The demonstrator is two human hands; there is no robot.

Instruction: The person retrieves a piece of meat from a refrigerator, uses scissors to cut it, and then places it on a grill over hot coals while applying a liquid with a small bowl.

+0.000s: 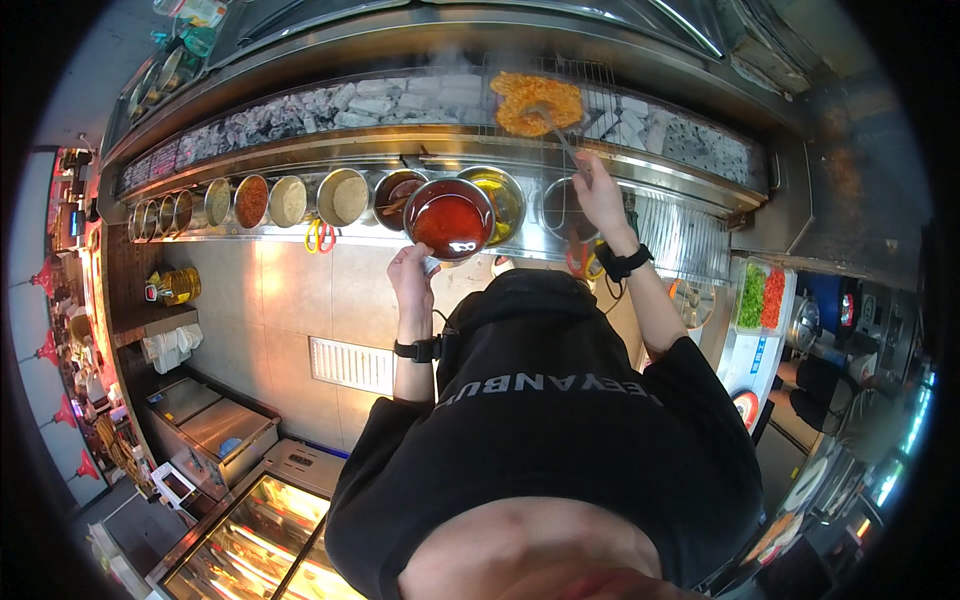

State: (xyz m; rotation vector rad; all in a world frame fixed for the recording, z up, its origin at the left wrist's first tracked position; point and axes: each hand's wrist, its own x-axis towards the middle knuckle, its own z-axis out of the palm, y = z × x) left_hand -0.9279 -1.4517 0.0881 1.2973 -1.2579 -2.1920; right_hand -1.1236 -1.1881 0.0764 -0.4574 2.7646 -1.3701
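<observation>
My left hand (412, 268) grips the near left edge of a round metal pot (450, 217) of glossy red sauce, a small pale bit of material showing by the fingers. My right hand (600, 195) holds a long-handled basting tool (559, 131). Its head rests on a flat, orange-coated piece of food (517, 94); whether it is a brush or a spoon I cannot tell. That food lies on a wire grill rack (598, 75) over the charcoal trough. Behind the held pot, a pot of yellow oil (506, 199) and a pot of dark sauce (394, 184) are partly hidden.
Greyish charcoal (360, 101) fills much of the trough. Several metal seasoning pots, including one of red flakes (251, 201), line the shelf leftward. Another pot (562, 206) stands beneath my right hand. Scissors (321, 236) hang at the shelf edge. Chopped vegetables (761, 296) sit right.
</observation>
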